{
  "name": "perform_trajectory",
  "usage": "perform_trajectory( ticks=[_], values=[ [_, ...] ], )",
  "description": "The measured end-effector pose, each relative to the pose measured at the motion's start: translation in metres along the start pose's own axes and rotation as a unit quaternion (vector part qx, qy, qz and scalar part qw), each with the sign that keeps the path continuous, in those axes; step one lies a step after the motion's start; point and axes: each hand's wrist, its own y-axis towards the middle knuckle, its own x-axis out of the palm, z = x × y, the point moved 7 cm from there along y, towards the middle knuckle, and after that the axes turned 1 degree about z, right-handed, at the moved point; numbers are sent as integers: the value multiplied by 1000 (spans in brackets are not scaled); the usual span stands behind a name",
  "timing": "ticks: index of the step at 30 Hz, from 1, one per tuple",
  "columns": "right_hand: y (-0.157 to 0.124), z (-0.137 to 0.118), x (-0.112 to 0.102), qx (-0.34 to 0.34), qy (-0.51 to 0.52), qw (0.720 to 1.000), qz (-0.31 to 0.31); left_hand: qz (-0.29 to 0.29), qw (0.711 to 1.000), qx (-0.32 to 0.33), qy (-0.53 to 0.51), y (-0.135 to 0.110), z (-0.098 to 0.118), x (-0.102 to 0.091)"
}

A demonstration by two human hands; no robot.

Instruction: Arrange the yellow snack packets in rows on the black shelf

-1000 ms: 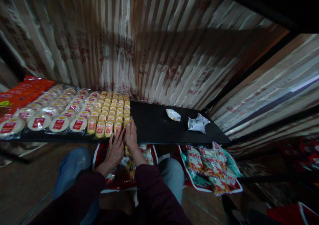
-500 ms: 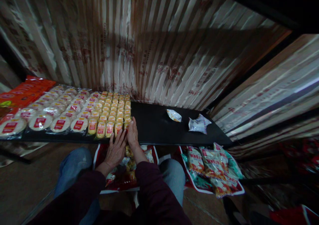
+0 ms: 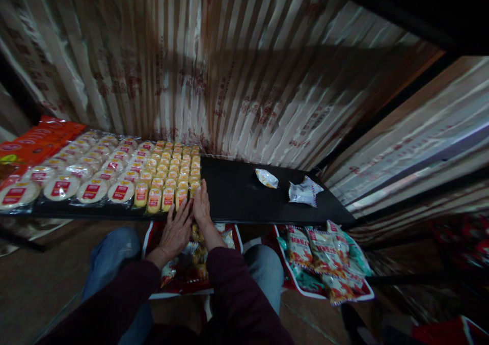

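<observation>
On black shelf (image 3: 237,197), yellow packets (image 3: 173,175), red labels (image 3: 168,199) illegible, left fingers (image 3: 185,212) slightly spread, right fingers (image 3: 201,197) pressed together

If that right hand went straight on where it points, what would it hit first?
The right hand would most likely brush the rightmost yellow packs first; depth is hard to judge.

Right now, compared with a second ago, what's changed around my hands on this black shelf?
Nothing visibly changed beyond a slight shift of the view. Your left hand and right hand stay at the near right corner of the yellow packs, with no visible grab or release. The round packs and the loose packets on the shelf stay put too.
</observation>
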Motion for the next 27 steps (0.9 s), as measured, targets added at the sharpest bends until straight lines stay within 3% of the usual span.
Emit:
perform_trajectory(
  ticks=[10,20,27],
  values=[
    [0,-5,-5,-27,-14,998,59,2,1000,-4,-3,-1,0,1],
    [-2,-8,-2,-28,-24,998,51,5,1000,-11,-2,-4,-4,3],
    [-2,1,-11,-32,-13,996,84,12,1000,-8,-1,-7,-3,6]
  ],
)
